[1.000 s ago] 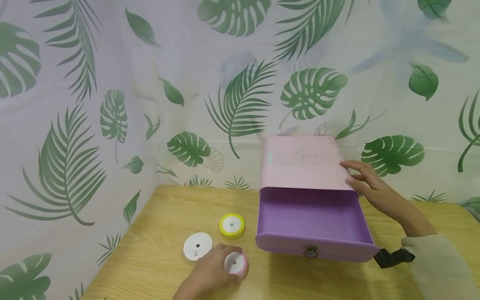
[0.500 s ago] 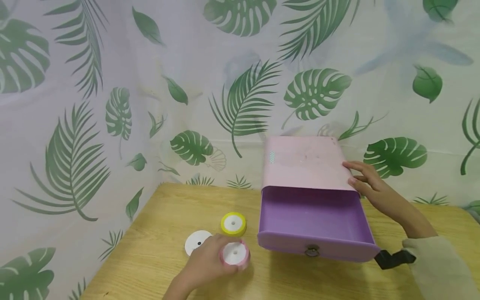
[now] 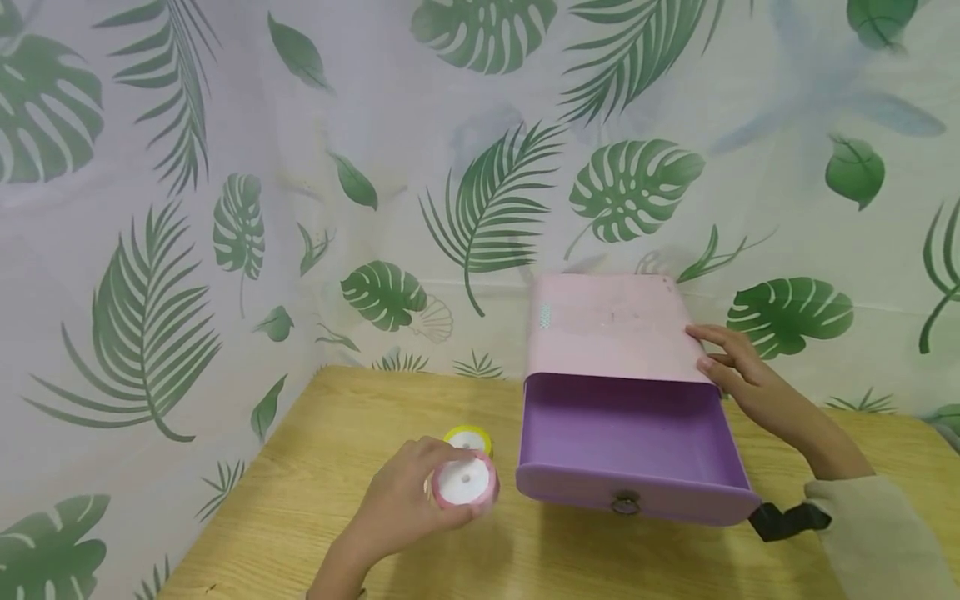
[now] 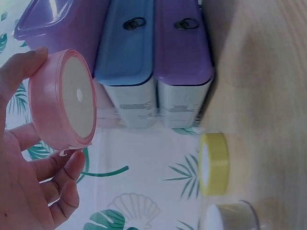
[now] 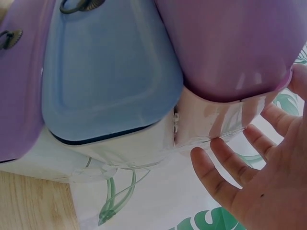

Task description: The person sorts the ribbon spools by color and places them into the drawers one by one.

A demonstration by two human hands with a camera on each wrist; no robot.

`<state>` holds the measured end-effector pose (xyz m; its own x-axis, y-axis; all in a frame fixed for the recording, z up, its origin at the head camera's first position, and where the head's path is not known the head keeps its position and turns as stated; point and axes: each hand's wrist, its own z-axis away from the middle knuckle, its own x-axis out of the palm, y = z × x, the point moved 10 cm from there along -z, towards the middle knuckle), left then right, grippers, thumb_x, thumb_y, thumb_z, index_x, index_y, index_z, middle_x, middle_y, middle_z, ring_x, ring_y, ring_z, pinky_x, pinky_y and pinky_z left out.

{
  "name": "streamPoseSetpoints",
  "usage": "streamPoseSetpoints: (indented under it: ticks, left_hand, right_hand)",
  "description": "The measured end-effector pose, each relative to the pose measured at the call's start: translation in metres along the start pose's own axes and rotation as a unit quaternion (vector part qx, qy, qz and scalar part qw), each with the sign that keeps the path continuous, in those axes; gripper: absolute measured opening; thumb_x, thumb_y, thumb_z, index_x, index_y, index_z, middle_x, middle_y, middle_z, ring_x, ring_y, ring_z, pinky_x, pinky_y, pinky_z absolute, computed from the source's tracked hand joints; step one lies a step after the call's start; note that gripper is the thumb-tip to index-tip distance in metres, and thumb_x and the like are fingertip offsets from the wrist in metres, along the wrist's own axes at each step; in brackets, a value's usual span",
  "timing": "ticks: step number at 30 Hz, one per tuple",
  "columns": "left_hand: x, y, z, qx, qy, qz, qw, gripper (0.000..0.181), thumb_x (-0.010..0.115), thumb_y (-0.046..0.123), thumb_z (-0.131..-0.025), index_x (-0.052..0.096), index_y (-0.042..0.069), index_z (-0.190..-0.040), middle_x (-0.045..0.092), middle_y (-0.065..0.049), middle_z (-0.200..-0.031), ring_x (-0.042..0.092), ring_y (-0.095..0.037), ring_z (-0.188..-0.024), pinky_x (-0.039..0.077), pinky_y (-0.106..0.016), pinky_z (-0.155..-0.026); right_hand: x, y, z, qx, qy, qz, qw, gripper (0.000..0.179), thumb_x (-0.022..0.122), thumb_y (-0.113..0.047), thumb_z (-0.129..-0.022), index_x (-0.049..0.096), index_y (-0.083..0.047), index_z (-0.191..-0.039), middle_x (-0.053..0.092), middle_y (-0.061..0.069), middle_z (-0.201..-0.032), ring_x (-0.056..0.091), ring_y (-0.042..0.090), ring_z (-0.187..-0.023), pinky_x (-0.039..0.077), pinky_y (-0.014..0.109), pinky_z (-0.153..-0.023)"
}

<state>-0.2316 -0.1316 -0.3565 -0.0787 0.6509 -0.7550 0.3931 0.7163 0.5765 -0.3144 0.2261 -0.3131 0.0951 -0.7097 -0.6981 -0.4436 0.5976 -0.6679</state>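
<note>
My left hand (image 3: 397, 504) pinches a pink ribbon spool (image 3: 465, 479) above the table, its white face turned toward the head camera. In the left wrist view, thumb and fingers hold the spool's rim. Just behind it sits a yellow ribbon spool (image 4: 216, 164), partly covered in the head view. A white spool (image 4: 230, 216) lies beside the yellow one; my left hand hides it from the head camera. To the right, a pink drawer cabinet (image 3: 607, 325) has its purple top drawer (image 3: 637, 492) pulled out, bare inside. My right hand (image 3: 765, 404) rests against the cabinet's right side, fingers extended.
Below the pulled-out drawer, a blue drawer (image 4: 127, 48) and another purple drawer (image 4: 182, 43) are closed, each with a ring pull. The wooden table (image 3: 300, 500) meets a leaf-print cloth (image 3: 360, 125) behind. A black strap piece (image 3: 787, 521) sits by the right sleeve.
My left hand has lifted the pink spool off the table and tilted its face up, moving slightly away from me over the white spool. The right hand stays on the cabinet.
</note>
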Motion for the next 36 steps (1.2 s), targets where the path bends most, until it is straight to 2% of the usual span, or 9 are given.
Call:
streamPoseSetpoints:
  ticks: [6, 11, 17, 21, 23, 25, 28, 31, 36]
  left_hand:
    - [-0.017, 0.016, -0.009, 0.018, 0.023, -0.015, 0.9995, 0.049, 0.079, 0.052, -0.06, 0.065, 0.034, -0.103, 0.054, 0.02, -0.096, 0.048, -0.001, -0.089, 0.041, -0.023, -0.073]
    - [-0.028, 0.032, -0.018, 0.034, 0.035, -0.022, 0.9986, 0.051, 0.078, 0.05, -0.061, 0.065, 0.03, -0.106, 0.054, 0.015, -0.099, 0.047, -0.004, -0.09, 0.041, -0.024, -0.073]
    - [-0.034, 0.046, -0.027, 0.057, 0.041, -0.017, 0.9974, 0.052, 0.077, 0.049, -0.064, 0.064, 0.029, -0.109, 0.055, 0.011, -0.102, 0.048, -0.005, -0.091, 0.041, -0.025, -0.073]
    - [-0.038, 0.056, -0.034, 0.081, 0.051, -0.015, 0.9953, 0.051, 0.077, 0.047, -0.064, 0.065, 0.026, -0.11, 0.056, 0.009, -0.103, 0.049, -0.006, -0.091, 0.042, -0.024, -0.072]
    - [-0.039, 0.061, -0.038, 0.091, 0.056, -0.018, 0.9942, 0.052, 0.077, 0.047, -0.065, 0.064, 0.027, -0.111, 0.056, 0.009, -0.102, 0.05, -0.006, -0.09, 0.042, -0.023, -0.071]
    - [-0.041, 0.065, -0.043, 0.096, 0.059, -0.021, 0.9934, 0.051, 0.076, 0.047, -0.066, 0.064, 0.026, -0.111, 0.056, 0.009, -0.101, 0.05, -0.006, -0.089, 0.042, -0.022, -0.07]
    - [-0.042, 0.072, -0.049, 0.097, 0.06, -0.014, 0.9934, 0.052, 0.077, 0.046, -0.067, 0.064, 0.026, -0.113, 0.056, 0.008, -0.102, 0.05, -0.006, -0.089, 0.042, -0.022, -0.07]
    - [-0.04, 0.079, -0.056, 0.097, 0.054, 0.005, 0.9938, 0.052, 0.078, 0.044, -0.067, 0.063, 0.028, -0.114, 0.057, 0.009, -0.102, 0.051, -0.006, -0.09, 0.044, -0.024, -0.071]
    - [-0.029, 0.088, -0.065, 0.09, 0.025, 0.044, 0.9947, 0.051, 0.078, 0.046, -0.066, 0.062, 0.034, -0.113, 0.06, 0.014, -0.106, 0.051, -0.003, -0.095, 0.044, -0.028, -0.076]
  right_hand:
    - [0.0, 0.001, 0.0, 0.012, 0.005, -0.005, 0.9999, 0.047, 0.036, -0.024, -0.1, 0.022, -0.024, -0.146, 0.018, 0.008, -0.146, 0.032, 0.003, -0.118, 0.036, 0.005, -0.081]
    - [-0.001, 0.0, -0.001, 0.008, 0.001, 0.004, 1.0, 0.048, 0.035, -0.025, -0.101, 0.02, -0.024, -0.147, 0.016, 0.011, -0.147, 0.03, 0.001, -0.116, 0.036, 0.007, -0.08]
    - [0.001, -0.001, -0.001, 0.006, -0.015, -0.003, 0.9999, 0.051, 0.034, -0.026, -0.101, 0.016, -0.024, -0.148, 0.013, 0.016, -0.149, 0.03, 0.037, -0.122, 0.036, 0.009, -0.079]
    - [0.001, 0.0, 0.0, 0.01, -0.017, -0.006, 0.9998, 0.051, 0.034, -0.026, -0.101, 0.015, -0.024, -0.148, 0.012, 0.016, -0.149, 0.027, 0.04, -0.125, 0.041, 0.029, -0.088]
    - [0.001, 0.0, -0.001, 0.012, -0.017, -0.007, 0.9998, 0.051, 0.034, -0.027, -0.101, 0.015, -0.025, -0.148, 0.011, 0.016, -0.149, 0.026, 0.04, -0.126, 0.04, 0.041, -0.089]
    - [0.001, 0.0, -0.001, 0.013, -0.018, -0.006, 0.9997, 0.051, 0.034, -0.027, -0.101, 0.014, -0.025, -0.148, 0.011, 0.016, -0.15, 0.025, 0.04, -0.126, 0.04, 0.043, -0.089]
    - [0.001, -0.001, -0.001, 0.013, -0.015, -0.006, 0.9998, 0.051, 0.034, -0.026, -0.101, 0.015, -0.025, -0.148, 0.012, 0.015, -0.149, 0.028, 0.037, -0.125, 0.04, 0.022, -0.086]
    - [0.001, -0.002, 0.0, 0.008, -0.013, -0.005, 0.9999, 0.05, 0.034, -0.026, -0.101, 0.016, -0.025, -0.147, 0.013, 0.014, -0.149, 0.03, 0.022, -0.125, 0.037, 0.008, -0.08]
    - [0.002, -0.001, 0.001, 0.007, -0.013, -0.001, 0.9999, 0.05, 0.033, -0.026, -0.101, 0.016, -0.024, -0.148, 0.013, 0.014, -0.148, 0.028, -0.005, -0.113, 0.038, 0.008, -0.08]
